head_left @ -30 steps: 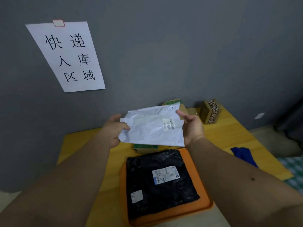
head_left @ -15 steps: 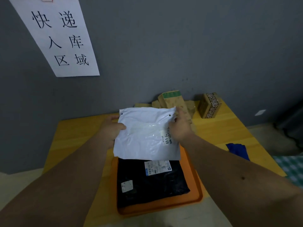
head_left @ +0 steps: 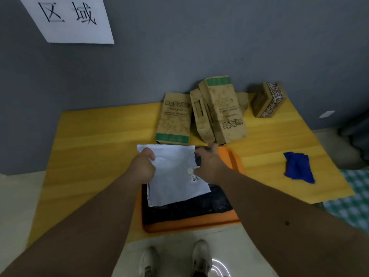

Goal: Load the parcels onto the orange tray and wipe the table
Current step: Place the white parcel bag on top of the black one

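On the white paper sheet [head_left: 73, 19] taped to the grey wall, the black characters 区域 can be read. Below that sheet, print on the brown paper bags [head_left: 219, 110] and the white mailer's label [head_left: 192, 175] is blurred.

White parcel [head_left: 175, 176] atop black parcel [head_left: 191, 208]
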